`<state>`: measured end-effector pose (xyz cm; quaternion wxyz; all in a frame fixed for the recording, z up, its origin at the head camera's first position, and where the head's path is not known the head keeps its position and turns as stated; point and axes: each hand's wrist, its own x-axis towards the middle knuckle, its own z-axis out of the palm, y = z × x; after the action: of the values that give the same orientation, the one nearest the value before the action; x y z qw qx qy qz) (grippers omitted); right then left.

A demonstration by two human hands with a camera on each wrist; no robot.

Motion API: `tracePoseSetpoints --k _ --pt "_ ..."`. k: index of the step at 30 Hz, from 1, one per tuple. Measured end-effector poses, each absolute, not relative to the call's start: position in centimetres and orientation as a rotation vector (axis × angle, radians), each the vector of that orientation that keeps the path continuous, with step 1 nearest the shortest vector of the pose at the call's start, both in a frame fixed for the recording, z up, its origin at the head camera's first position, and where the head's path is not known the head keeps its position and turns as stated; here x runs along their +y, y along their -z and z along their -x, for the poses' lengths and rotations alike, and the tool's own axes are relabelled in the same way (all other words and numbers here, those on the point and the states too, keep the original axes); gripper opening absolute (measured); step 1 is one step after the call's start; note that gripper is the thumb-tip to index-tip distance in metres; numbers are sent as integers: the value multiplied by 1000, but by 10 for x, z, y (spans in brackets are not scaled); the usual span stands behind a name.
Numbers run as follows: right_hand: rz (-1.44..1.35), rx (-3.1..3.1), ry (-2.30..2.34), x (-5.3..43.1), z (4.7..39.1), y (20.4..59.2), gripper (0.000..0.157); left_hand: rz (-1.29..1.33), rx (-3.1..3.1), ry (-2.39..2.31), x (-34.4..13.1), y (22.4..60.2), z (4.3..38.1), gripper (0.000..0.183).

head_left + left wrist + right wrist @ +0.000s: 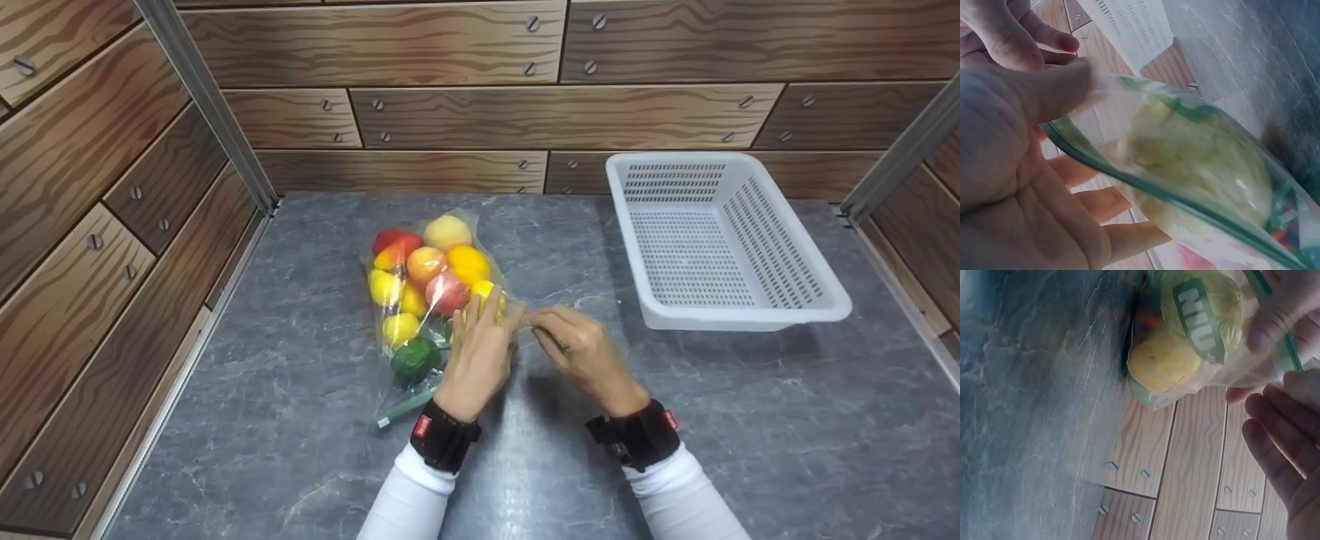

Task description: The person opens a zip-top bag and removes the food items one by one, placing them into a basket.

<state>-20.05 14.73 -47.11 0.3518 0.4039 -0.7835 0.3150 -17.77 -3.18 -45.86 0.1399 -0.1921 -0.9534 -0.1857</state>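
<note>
A clear zip bag (390,390) with a green zip strip (1145,184) lies on the table, full of fruit-like pieces. Inside are a red one (395,241), a peach-coloured one (448,232), an orange one (468,264), several yellow ones and a dark green one (415,361). A pale yellow-green piece (1202,157) sits close to the zip in the left wrist view. My left hand (478,356) holds the bag's right edge, thumb on one side, fingers on the other. Beside it, my right hand (581,352) pinches the zip's far end at the bag's corner.
A white perforated plastic basket (651,315) stands at the back right of the dark marbled table (300,450). Wood-patterned panels (450,116) rise behind the table and at both sides.
</note>
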Motion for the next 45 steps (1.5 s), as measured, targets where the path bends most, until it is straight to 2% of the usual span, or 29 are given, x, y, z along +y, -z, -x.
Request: tracePoseSetpoints --k 5,10,20,25,30,35,40,42,45 --pt "-925 -2029 -846 153 203 472 15 552 -2719 595 -40 464 182 79" --pt "-815 -2054 -879 159 204 471 14 548 -2727 585 -54 464 187 92" --pt "-651 -2001 -1014 169 201 461 16 406 -2731 617 -78 453 191 95" --pt "-577 -1946 -1031 174 201 455 13 293 -2690 624 -86 442 189 88" --pt "-475 -1920 -1030 184 201 449 13 241 -2534 611 -88 431 184 70" --pt "-390 -1941 -1046 198 199 445 10 272 -2344 683 -89 425 183 44" --pt "-372 -2095 -1015 211 198 440 9 377 -2289 754 -89 425 185 38" --pt "-403 -2192 -970 214 196 437 12 426 -2286 749 -88 426 186 37" --pt "-533 -2305 -902 216 195 435 31 503 -2268 742 -85 428 188 36"
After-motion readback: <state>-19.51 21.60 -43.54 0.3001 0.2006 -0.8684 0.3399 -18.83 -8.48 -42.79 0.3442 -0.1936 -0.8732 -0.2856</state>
